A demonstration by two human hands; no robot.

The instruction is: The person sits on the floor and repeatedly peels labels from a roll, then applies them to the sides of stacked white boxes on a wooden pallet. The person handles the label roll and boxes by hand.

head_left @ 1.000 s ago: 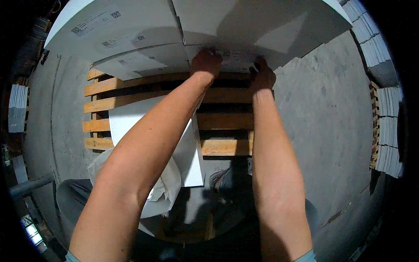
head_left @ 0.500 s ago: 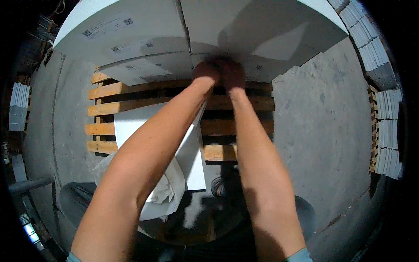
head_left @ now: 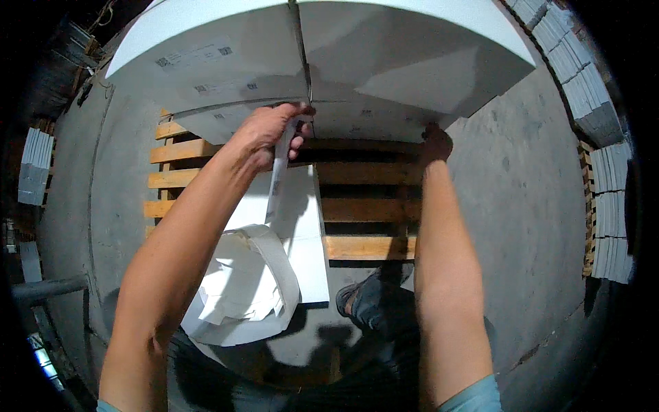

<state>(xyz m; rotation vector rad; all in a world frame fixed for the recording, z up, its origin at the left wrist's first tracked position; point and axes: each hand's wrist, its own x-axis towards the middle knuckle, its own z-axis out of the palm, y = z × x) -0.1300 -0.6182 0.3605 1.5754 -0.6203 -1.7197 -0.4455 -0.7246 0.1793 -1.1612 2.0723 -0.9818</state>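
Note:
A long narrow strip of white labels (head_left: 276, 189) hangs from my left hand (head_left: 271, 134), its fingers closed round the upper end. That hand is in front of the seam between two stacks of large white boxes (head_left: 412, 69). Deep in shadow, my right hand (head_left: 437, 144) reaches the low right part of the boxes, fingertips at the box face; its fingers are too dark to read. Several labels with small square codes (head_left: 224, 51) are on the left boxes. Between my forearms, a white rounded tub (head_left: 285, 275) holds crumpled white paper scraps (head_left: 240, 285).
The boxes stand on a slatted wooden pallet (head_left: 371, 247). A flat white panel or box (head_left: 309, 275) lies on its near left part, beside the tub. Stacks of white boxes (head_left: 607, 168) line the right; another stack (head_left: 34, 168) is far left. A grey metal bar (head_left: 51, 288) juts in at left.
My hands were together at the boxes' lower middle. The left has drawn back leftward with the label strip now visible; the right has moved right along the box face.

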